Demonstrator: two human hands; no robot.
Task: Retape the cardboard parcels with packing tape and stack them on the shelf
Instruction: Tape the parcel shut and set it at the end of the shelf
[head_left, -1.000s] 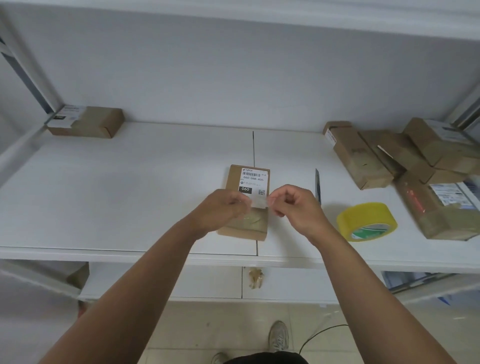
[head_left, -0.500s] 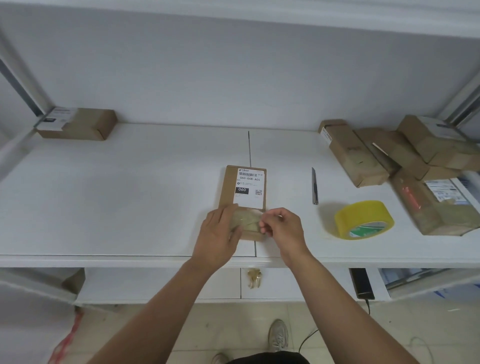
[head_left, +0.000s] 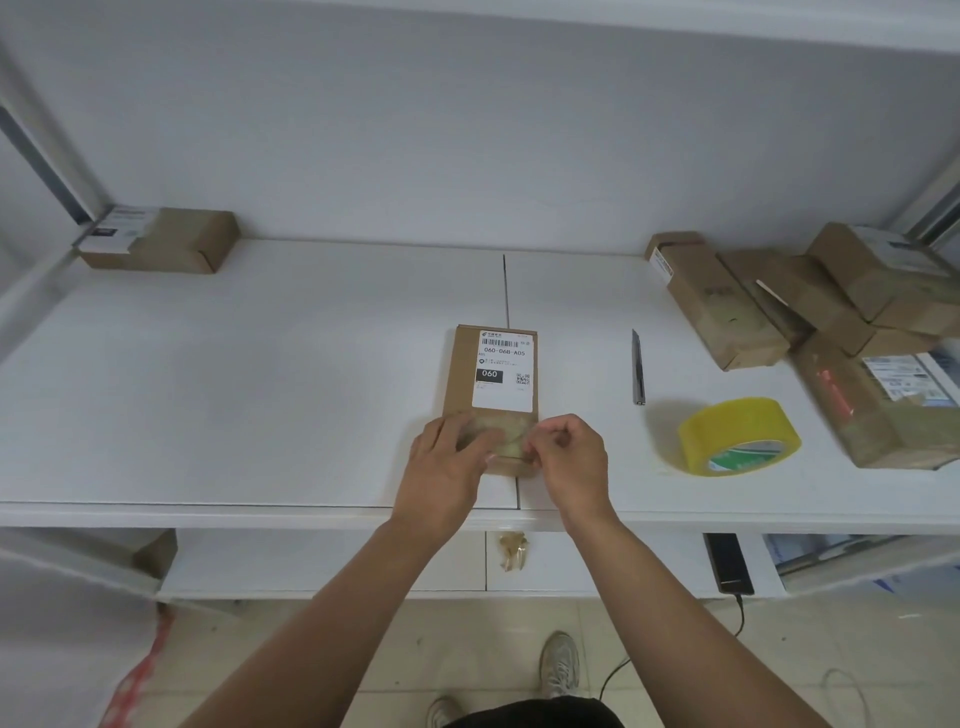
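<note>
Parcel (head_left: 491, 384): flat on the shelf (head_left: 260, 415), its near end under both hands.
Left hand (head_left: 447, 462): grip wide, fingers laid flat on the taped end.
Right hand (head_left: 569, 460): grip narrow, fingertips apparently pinching tape just right of the left.
Risk: the pinched tape may wrinkle or lift if pulled askew.
Tape roll (head_left: 737, 436): well right of the grip.
</note>
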